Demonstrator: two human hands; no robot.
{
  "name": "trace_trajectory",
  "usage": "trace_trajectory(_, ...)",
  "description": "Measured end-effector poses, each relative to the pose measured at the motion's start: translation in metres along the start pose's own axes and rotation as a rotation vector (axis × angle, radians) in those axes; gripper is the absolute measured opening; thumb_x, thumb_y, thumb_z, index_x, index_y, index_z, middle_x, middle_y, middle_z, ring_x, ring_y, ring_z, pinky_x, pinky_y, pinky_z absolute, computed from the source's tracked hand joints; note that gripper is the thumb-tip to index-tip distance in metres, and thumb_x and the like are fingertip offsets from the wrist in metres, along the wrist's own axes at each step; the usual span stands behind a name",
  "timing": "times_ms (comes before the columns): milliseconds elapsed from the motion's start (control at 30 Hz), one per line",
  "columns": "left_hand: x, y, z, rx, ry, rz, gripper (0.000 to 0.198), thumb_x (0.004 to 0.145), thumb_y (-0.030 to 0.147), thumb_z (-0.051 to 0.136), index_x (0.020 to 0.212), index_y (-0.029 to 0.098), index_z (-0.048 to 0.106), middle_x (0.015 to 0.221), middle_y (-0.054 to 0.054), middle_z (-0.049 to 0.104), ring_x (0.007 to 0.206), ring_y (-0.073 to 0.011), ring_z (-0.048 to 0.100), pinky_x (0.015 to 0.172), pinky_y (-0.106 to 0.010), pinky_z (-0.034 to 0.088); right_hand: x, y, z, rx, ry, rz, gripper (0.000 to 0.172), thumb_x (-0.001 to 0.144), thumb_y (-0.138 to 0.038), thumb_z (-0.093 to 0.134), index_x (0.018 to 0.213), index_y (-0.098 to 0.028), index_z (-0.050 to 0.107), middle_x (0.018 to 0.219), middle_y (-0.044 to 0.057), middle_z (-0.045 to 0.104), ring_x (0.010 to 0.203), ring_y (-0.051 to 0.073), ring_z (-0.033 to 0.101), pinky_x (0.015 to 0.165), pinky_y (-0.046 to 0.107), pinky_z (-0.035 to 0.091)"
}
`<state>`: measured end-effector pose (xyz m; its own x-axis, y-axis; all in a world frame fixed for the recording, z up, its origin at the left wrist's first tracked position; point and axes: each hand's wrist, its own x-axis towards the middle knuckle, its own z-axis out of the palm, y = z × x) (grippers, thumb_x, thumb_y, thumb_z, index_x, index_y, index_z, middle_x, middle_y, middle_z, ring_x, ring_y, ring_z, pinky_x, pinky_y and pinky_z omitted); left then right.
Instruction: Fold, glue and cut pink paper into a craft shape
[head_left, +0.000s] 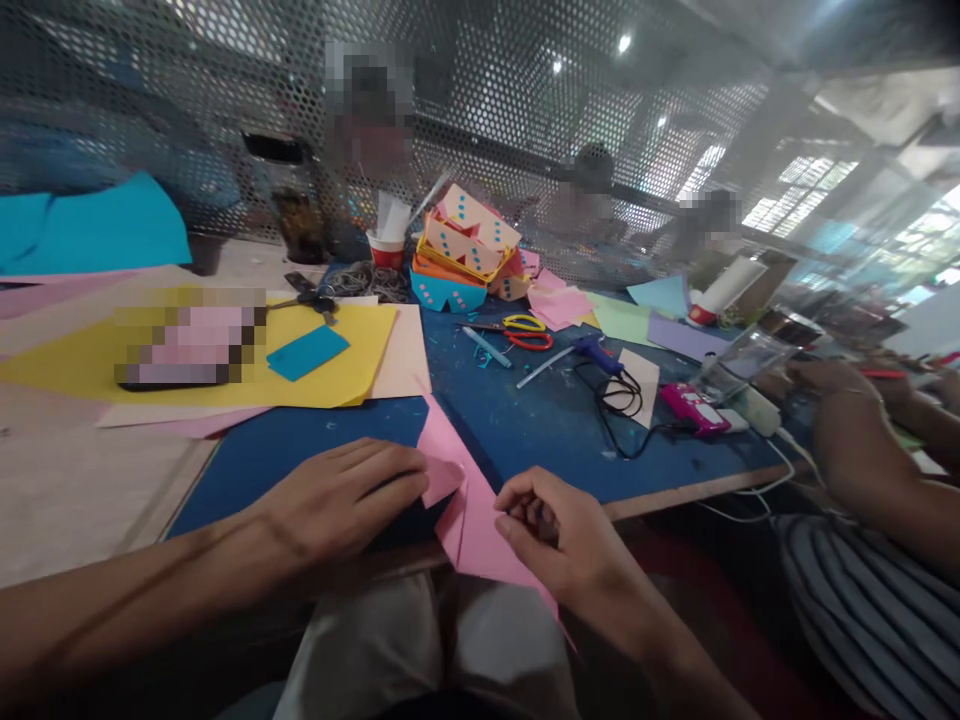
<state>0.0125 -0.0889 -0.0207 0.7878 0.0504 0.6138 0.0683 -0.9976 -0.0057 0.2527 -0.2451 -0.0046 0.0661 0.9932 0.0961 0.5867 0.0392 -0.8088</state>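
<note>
A pink paper with folded, angular edges lies at the front edge of the blue table, partly hanging over it. My left hand has its fingertips on the paper's left flap, the fingers close together and pinching it. At the paper's right edge is my right hand, fingers curled and the thumb near the index finger. Whether paper is caught between those fingertips is hard to make out. Beyond the paper lie scissors with red and yellow handles and a light blue pen-like stick.
A blue glue gun with a black cable and a magenta box sit at the right. Yellow sheets, a phone and a teal card lie left. Decorated paper shapes are piled behind. Another person's arm rests at right.
</note>
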Motion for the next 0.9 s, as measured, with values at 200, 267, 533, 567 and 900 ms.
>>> trace_trajectory(200,0.001,-0.018,0.008,-0.005,-0.055,-0.063,0.019,0.106,0.014,0.048,0.111,0.016,0.067,0.11,-0.009,0.076,0.091,-0.0174,0.074,0.075,-0.026,0.059,0.001,0.004,0.012,-0.164,0.032,-0.141,0.01,0.096,-0.013,0.068,0.094,-0.022,0.067,0.089,-0.002,0.068,0.081,0.015,0.061,0.074,0.03,0.045)
trace_trajectory(267,-0.001,-0.021,0.01,-0.039,-0.069,-0.066,0.018,0.107,0.015,0.05,0.113,0.015,0.068,0.112,-0.01,0.076,0.095,-0.0178,0.075,0.079,-0.027,0.06,0.003,0.004,0.012,-0.21,0.019,-0.18,0.01,0.098,-0.013,0.067,0.094,-0.022,0.067,0.091,-0.001,0.069,0.082,0.015,0.061,0.075,0.031,0.045)
trace_trajectory(533,-0.005,-0.022,0.012,-0.034,-0.111,-0.09,0.014,0.107,0.019,0.055,0.109,0.018,0.069,0.108,-0.007,0.076,0.097,-0.0207,0.07,0.085,-0.035,0.055,0.039,-0.006,0.004,-0.283,0.045,-0.388,0.004,0.104,-0.017,0.064,0.102,-0.021,0.066,0.104,0.003,0.072,0.102,0.019,0.064,0.093,0.035,0.048)
trace_trajectory(567,-0.005,-0.022,0.012,-0.04,-0.113,-0.094,0.014,0.106,0.019,0.056,0.107,0.018,0.07,0.107,-0.007,0.076,0.096,-0.0208,0.069,0.085,-0.035,0.055,0.045,-0.007,0.005,-0.29,0.029,-0.406,0.004,0.104,-0.017,0.064,0.104,-0.021,0.066,0.106,0.003,0.073,0.103,0.019,0.064,0.094,0.035,0.048)
trace_trajectory(900,-0.005,-0.019,0.01,-0.075,-0.098,-0.141,0.016,0.105,0.023,0.059,0.099,0.017,0.073,0.097,-0.006,0.074,0.091,-0.0192,0.067,0.083,-0.033,0.051,0.073,0.001,0.015,-0.399,-0.06,-0.455,0.003,0.103,-0.024,0.07,0.104,-0.022,0.072,0.107,0.003,0.073,0.105,0.02,0.062,0.095,0.036,0.044)
